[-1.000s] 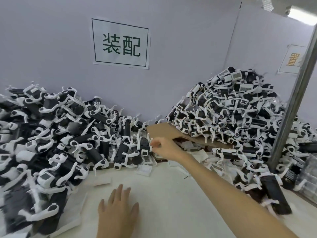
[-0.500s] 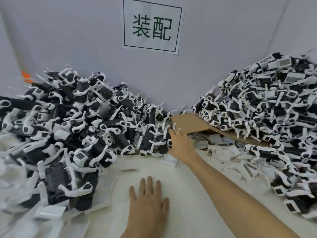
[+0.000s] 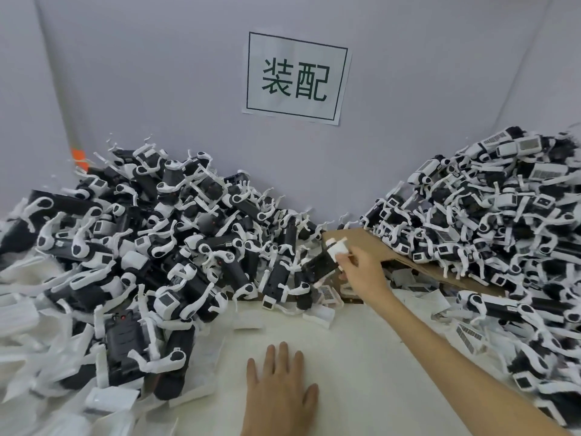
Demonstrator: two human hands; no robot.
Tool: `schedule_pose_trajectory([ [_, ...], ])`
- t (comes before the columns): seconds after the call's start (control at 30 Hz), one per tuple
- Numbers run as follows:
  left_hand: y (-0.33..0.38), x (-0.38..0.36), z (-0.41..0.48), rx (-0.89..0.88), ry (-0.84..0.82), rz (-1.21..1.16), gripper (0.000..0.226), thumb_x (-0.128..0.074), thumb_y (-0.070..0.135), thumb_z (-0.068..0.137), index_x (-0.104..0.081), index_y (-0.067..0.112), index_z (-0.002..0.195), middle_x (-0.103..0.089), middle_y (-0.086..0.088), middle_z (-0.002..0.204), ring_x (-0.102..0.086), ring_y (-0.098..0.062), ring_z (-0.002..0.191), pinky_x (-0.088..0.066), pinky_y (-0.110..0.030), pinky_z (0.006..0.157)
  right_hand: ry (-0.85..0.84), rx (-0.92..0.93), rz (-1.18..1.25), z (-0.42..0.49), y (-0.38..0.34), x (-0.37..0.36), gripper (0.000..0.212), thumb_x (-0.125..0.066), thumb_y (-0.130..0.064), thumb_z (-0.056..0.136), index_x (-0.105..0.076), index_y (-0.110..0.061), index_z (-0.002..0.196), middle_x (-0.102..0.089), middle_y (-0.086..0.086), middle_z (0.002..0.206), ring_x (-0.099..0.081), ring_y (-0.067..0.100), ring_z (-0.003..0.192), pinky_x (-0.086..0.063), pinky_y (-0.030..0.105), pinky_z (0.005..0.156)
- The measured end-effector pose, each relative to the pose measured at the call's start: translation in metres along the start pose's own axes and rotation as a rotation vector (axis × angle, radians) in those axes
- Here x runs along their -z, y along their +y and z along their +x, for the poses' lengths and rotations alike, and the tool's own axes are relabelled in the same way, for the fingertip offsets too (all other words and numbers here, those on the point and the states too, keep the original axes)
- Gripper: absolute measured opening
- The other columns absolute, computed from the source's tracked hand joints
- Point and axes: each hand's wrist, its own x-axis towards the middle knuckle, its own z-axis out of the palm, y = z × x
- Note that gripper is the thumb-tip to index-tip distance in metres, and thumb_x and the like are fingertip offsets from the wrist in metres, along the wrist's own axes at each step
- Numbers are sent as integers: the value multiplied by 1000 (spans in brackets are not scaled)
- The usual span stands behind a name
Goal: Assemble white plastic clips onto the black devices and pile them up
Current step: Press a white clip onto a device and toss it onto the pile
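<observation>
Right arm reaches forward across the table (image 3: 361, 357), nearly straight. Right hand (image 3: 361, 270) is at the gap between the two heaps, fingers curled round the white-capped end of one black device (image 3: 322, 262). The device is tilted, white end up toward the cardboard sheet (image 3: 418, 265), black body angled down-left at the edge of the left pile (image 3: 157, 247). Cannot tell whether its lower end touches the units beneath.

Left hand (image 3: 279, 385) lies palm down on the table near the bottom edge, fingers straight and slightly spread, holding nothing.

Surface: off-white tabletop. Both the left pile and the right pile (image 3: 487, 215) are black devices with white clips, and the right pile partly sits on the cardboard. Loose barcode labels and white wrappers lie near the heaps.

Room: pale grey wall with a paper sign (image 3: 297, 77) bearing two dark characters.
</observation>
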Motion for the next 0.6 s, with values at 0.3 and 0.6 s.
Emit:
schedule_pose_trajectory([
  [0.3, 10, 37, -15, 158, 22, -1510, 36, -40, 29, 107, -69, 8, 103, -78, -7, 88, -74, -31, 88, -52, -27, 76, -79, -414, 1096, -102, 2, 10, 24, -47, -26, 101, -65, -11, 94, -61, 7, 80, -53, 21, 69, -43, 33, 67],
  [0.6, 18, 40, -24, 10, -389, -1698, 50, -57, 56, 95, -76, 14, 115, -73, -10, 110, -70, -24, 96, -57, -31, 76, -202, -387, 869, -120, 10, -10, 42, -59, -48, 91, -72, -15, 115, -73, 10, 99, -68, 27, 91, -55, 31, 70],
])
